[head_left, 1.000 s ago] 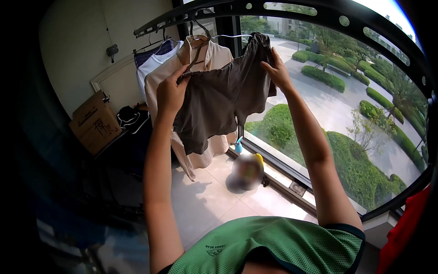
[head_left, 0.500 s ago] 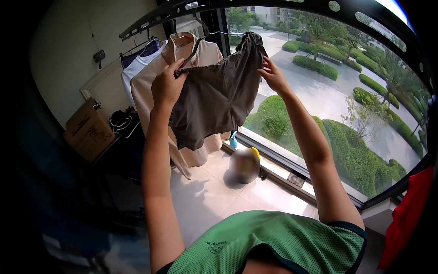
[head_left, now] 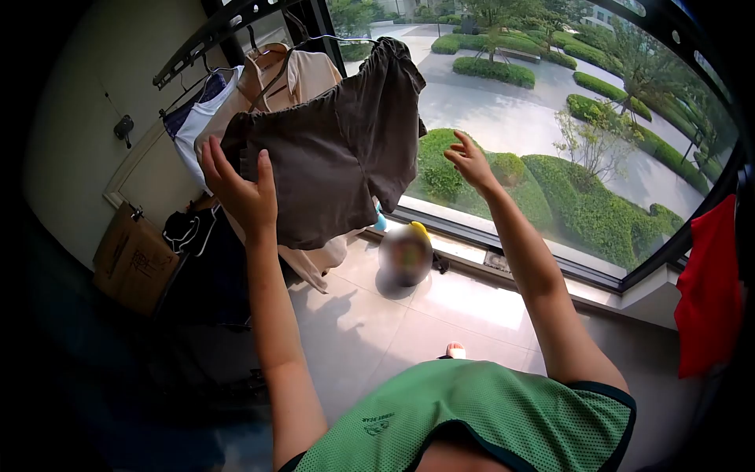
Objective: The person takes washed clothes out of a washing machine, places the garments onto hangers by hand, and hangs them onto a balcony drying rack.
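Dark brown shorts (head_left: 322,157) hang spread out on a hanger (head_left: 338,38) below the black rack. My left hand (head_left: 245,189) is at the lower left side of the shorts, thumb and fingers apart, holding nothing. To the right of the shorts, in front of the window, my right hand (head_left: 469,161) is raised away from the cloth, its fingers apart and nothing in it. Behind the shorts hang a beige shirt (head_left: 314,75) and a white garment (head_left: 189,138), partly hidden.
The black rack (head_left: 206,43) runs overhead. A cardboard box (head_left: 135,263) stands at the left by dark items. A blurred round object (head_left: 406,256) is on the floor by the window sill. Red cloth (head_left: 708,291) hangs at the right.
Both hands have let go of the shorts. The left has dropped and opened; the right has come away from the waistband's right end. The view has turned right, shifting the rack and clothes left.
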`<state>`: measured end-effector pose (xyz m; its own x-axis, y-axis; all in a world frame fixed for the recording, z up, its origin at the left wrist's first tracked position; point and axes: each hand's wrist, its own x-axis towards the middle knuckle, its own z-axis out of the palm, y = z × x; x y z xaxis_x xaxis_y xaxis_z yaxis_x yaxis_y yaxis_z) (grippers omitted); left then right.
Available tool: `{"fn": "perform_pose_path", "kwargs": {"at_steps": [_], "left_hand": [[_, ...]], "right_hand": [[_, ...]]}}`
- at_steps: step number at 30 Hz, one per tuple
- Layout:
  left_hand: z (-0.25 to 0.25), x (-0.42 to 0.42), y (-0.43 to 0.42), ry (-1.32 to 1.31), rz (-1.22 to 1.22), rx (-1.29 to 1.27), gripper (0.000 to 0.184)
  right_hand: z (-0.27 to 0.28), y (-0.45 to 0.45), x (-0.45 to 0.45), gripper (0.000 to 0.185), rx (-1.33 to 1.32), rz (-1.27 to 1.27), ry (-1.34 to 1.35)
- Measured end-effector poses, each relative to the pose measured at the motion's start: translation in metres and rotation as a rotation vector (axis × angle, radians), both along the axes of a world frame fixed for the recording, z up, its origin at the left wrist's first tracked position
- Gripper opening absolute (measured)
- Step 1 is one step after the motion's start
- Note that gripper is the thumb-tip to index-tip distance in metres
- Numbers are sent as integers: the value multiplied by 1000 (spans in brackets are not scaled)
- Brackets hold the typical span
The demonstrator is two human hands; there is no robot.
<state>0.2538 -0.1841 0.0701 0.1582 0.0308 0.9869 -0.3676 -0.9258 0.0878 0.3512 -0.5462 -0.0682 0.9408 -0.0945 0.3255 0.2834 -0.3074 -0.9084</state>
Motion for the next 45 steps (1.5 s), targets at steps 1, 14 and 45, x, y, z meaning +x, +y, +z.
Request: {"fn": "perform_pose_path", "kwargs": {"at_steps": [1,14,45], "left_hand": [[-9,-6,-5,-82,53,-58,65],[-181,-102,-291,827,-1069,63,33],[-275,-772,-919,1235,-2274,1338,28]], "right_hand": [[-13,-5,-12,65,5,-23,6],[-130,-149,-294,33,534,-244,559],[-105,-457,-957,29,1056,-1776,-341]]}}
